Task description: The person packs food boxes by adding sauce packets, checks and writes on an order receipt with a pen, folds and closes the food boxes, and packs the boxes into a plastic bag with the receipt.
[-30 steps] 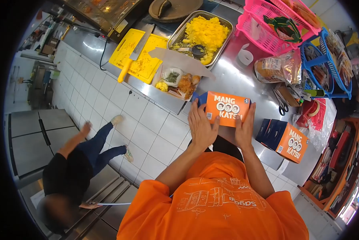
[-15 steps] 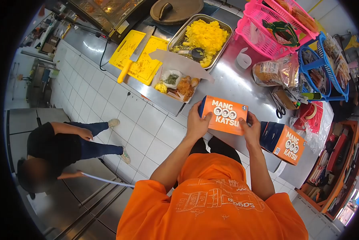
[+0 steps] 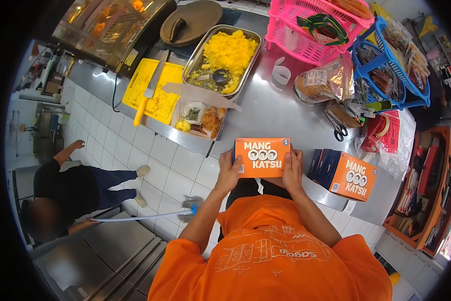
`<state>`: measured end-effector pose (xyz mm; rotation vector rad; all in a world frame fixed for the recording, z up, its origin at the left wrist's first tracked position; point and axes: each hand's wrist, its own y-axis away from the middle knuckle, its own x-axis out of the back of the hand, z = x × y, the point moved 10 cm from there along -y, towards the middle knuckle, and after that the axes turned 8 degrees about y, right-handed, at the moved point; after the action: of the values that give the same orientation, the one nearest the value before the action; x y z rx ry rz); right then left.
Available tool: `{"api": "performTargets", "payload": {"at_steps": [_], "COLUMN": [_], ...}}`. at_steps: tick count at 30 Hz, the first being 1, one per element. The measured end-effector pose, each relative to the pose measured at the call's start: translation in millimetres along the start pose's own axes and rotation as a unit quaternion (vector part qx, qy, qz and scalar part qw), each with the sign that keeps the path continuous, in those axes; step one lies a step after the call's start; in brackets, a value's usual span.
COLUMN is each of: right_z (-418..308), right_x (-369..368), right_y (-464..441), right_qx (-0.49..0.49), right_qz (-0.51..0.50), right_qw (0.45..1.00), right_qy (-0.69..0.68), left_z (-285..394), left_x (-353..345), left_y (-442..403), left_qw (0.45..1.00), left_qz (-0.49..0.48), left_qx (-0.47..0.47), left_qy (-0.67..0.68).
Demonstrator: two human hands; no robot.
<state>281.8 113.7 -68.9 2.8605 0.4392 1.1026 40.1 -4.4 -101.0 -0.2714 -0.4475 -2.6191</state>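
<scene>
1. My left hand (image 3: 228,174) and right hand (image 3: 292,173) have their fingers partly curled, spread only as wide as the box between them, gripping its opposite ends.
2. The held box (image 3: 263,157), orange with a printed face, is roughly level in front of the torso, near the edge of the counter (image 3: 260,118). I cannot tell whether it touches the metal. Its visible face is closed; its contents are hidden from me.
3. To the right, on the counter, stand boxes of the same print (image 3: 354,176), close together, with dark blue sides. I read these as already formed; whether they are filled, I cannot tell.
4. To the left, the open meal box (image 3: 210,99) is loaded but unclosed: a fried piece (image 3: 213,120), a white cup of greens (image 3: 194,109) and yellow pieces (image 3: 182,125) lie exposed. Closing remains undone there.
5. Beyond it, a metal tray (image 3: 256,42) holds a large yellow heap (image 3: 230,52); beside the tray, a knife (image 3: 156,79) rests on a yellow cutting board (image 3: 167,108).
6. Outermost, on the left, another person (image 3: 65,183) grips a long handle (image 3: 145,217), well apart from my hands.
</scene>
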Motion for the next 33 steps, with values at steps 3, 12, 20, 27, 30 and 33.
{"api": "performTargets", "payload": {"at_steps": [3,12,20,27,30,33], "right_z": [1,-1,1,-25,-49,-70], "right_x": [-1,3,2,27,17,0], "right_y": [-1,-2,-7,-3,6,27], "right_qx": [0.006,-0.003,-0.003,0.106,0.304,0.402], "right_qz": [-0.009,-0.015,-0.020,0.113,0.095,-0.028], "right_qw": [1.000,0.999,0.999,0.987,0.947,0.910], "right_qy": [-0.015,-0.029,-0.033,-0.032,0.037,0.100], "left_z": [31,25,89,98,79,53], "left_x": [8,0,-8,-58,-61,-52], "left_y": [13,20,23,25,37,22], "left_qw": [0.991,0.995,0.980,0.927,0.822,0.776], "left_qz": [0.027,0.015,0.079,-0.051,-0.160,-0.203], "left_qx": [0.104,0.099,-0.072,-0.184,-0.230,-0.339], "left_qy": [0.083,0.027,-0.171,-0.323,-0.496,-0.492]}}
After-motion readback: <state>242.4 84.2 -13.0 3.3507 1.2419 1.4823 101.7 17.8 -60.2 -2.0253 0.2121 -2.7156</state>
